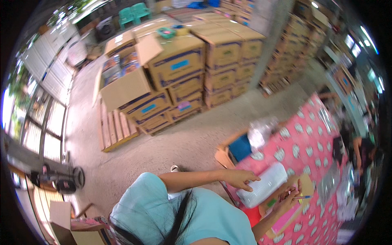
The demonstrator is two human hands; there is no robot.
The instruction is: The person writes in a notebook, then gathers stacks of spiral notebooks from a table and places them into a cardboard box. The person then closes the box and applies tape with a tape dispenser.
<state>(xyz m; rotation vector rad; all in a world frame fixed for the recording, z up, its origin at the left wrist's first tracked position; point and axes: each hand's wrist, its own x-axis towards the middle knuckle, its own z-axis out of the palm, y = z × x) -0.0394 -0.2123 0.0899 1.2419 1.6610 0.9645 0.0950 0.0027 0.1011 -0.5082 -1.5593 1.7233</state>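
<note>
My left hand (241, 179) reaches over the table with a finger and thumb stretched out. It is at the near left edge of a whitish, finely ridged bundle (264, 185) that looks like stacked clear plastic; whether it touches is hard to tell. My right hand (289, 195) has a slim blue-and-violet pen (303, 197) in its curled fingers. Below that hand lie a brown cardboard piece (307, 188), a pink sheet (286, 218) and a small green patch (272, 203). Something red (252, 215) shows beside my right forearm.
A pink patterned cloth (304, 153) covers the table. At its left edge stands an open carton (225, 157) with blue inside and clear plastic (261, 132) beside it. Stacked cartons (179, 65) and a wooden pallet (116, 126) stand ahead. Another person (363, 151) is at the right.
</note>
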